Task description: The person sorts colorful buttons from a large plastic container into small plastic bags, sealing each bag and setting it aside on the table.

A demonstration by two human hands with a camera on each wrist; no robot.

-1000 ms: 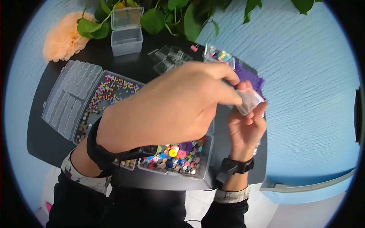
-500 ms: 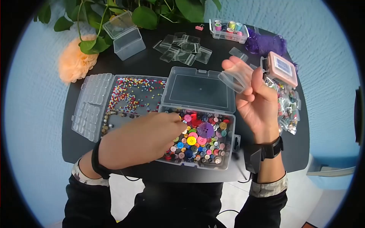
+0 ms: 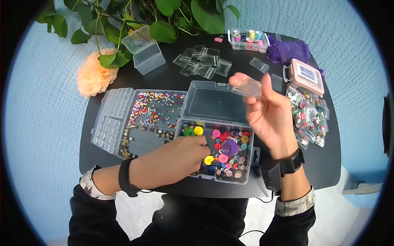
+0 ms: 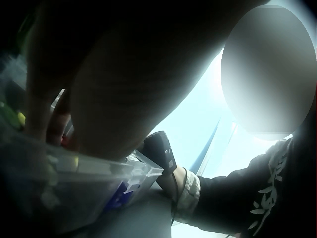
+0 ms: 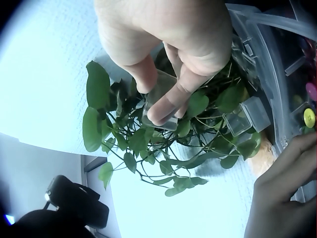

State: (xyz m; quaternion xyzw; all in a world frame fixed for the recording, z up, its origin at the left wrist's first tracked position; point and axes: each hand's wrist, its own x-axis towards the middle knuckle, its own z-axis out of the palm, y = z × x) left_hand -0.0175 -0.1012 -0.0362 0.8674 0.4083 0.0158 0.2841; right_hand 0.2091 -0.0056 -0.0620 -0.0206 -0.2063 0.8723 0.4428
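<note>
In the head view the left hand (image 3: 174, 158) reaches palm down into a clear box (image 3: 248, 174) of mixed buttons (image 3: 223, 158); its fingertips are hidden among them. The left wrist view has this hand (image 4: 109, 94) dark, its fingers down behind the box wall (image 4: 74, 198). Raised above the box's right side, the right hand (image 3: 273, 112) pinches a small clear plastic bag (image 3: 251, 89) between thumb and fingers. From the right wrist, that hand (image 5: 173, 49) grips the see-through bag (image 5: 162, 88); whether anything is inside, I cannot tell.
An open bead case (image 3: 156, 106) lies left of the button box. Behind are flat clear bags (image 3: 207, 60), an empty-looking lidded box (image 3: 150, 58), a thread-spool box (image 3: 248, 42) and a plant (image 3: 164, 30). Filled bags (image 3: 305, 115) and a pink case (image 3: 305, 76) stand at right.
The left hand has come down from beside the right hand into the buttons, and a dark gap now shows among them. The right hand still holds the bag, now tilted flatter.
</note>
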